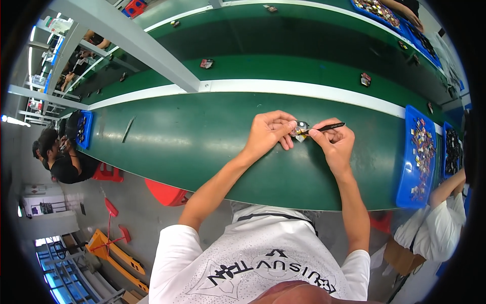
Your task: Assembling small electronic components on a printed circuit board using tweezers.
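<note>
Over the green bench, my left hand point(266, 133) pinches a small dark electronic part point(302, 124) between thumb and fingers. The part has a round silvery spot and a yellow-and-white bit at its lower edge. My right hand point(336, 144) is closed around slim black tweezers point(335, 125), held like a pen. Their tip points left and meets the part near its lower right edge; whether it grips anything there is too small to tell. Both hands are close together, and my left fingers partly hide the part.
A blue tray point(418, 167) of small colourful parts stands at the right end of the green bench point(202, 131). A thin tool point(128, 128) lies at the left. Beyond a white rail, small parts point(206, 63) sit on a green belt. A grey post point(147, 48) slants overhead. Co-workers sit at both sides.
</note>
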The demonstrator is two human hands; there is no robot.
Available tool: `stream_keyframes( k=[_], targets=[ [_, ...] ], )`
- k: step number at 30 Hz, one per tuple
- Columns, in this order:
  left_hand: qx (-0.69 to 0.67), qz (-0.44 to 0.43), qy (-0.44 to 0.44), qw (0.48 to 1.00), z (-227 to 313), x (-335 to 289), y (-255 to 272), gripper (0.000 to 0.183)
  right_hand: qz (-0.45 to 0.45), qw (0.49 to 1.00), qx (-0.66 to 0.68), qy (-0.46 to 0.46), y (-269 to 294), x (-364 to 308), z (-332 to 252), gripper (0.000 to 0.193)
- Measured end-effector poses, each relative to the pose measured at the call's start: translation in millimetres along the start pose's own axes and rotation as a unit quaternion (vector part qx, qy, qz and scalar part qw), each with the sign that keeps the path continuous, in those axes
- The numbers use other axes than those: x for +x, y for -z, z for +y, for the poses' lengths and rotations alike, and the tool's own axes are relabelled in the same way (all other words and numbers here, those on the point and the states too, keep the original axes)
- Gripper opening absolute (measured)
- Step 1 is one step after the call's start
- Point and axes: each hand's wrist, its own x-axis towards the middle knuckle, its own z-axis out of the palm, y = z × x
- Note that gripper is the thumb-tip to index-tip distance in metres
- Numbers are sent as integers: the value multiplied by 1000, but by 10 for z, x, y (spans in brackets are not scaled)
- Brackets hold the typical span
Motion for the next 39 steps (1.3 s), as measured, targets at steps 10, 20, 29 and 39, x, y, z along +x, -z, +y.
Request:
stream_keyframes(
  k=[10, 20, 29, 39],
  targets=[
    [-34, 30, -29, 999, -36, 8, 8, 29, 56, 987, -95, 120, -133, -19, 12, 9],
    [-48, 40, -26, 998, -39, 8, -47, 27, 56, 972, -156, 165, -91, -46, 7, 8],
    [-36, 42, -38, 998, -12, 4, -42, 26, 57, 978, -140, 146, -113, -52, 27, 8],
    [-26, 58, -46, 997, -2, -11, -59, 24, 48, 971, -169, 163, -99, -68, 26, 9]
  ],
)
